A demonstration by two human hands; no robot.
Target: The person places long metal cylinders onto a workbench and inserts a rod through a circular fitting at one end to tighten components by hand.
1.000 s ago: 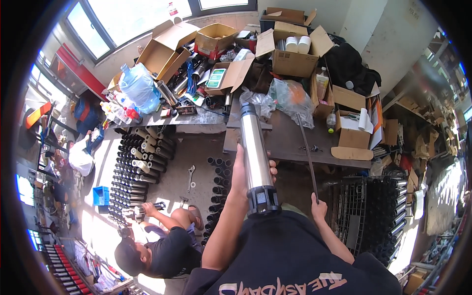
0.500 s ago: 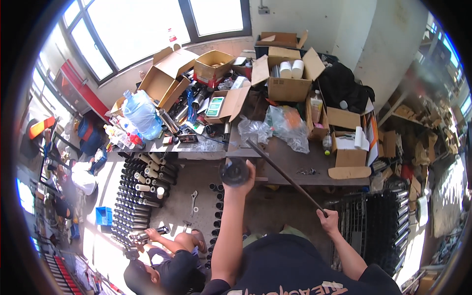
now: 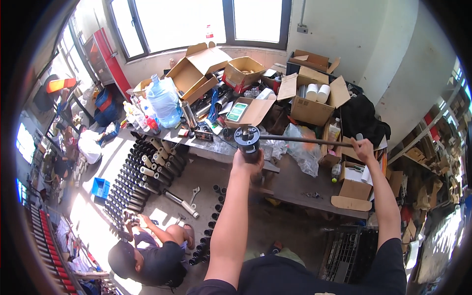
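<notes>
Two hands are raised in front of the person, well above the worktop [image 3: 295,189]. Nearest, the left hand [image 3: 247,162] is wrapped around the body of a steel cylinder [image 3: 247,139], seen end-on with its black cap facing the camera; most of its length is hidden behind the hand. The right hand [image 3: 363,146] is closed around one end of a long dark rod [image 3: 305,140], which lies level and reaches across to the cylinder's cap. Whether the rod tip sits inside the cap or only touches it, I cannot tell.

Judging from this, the one-handed grip on a heavy-looking tube could slip, dropping it toward the black tubes [image 3: 209,236] standing on the floor. Beyond, the rod could swing into the plastic bags [image 3: 300,147] and cardboard boxes [image 3: 314,105] on the worktop's far edge.
</notes>
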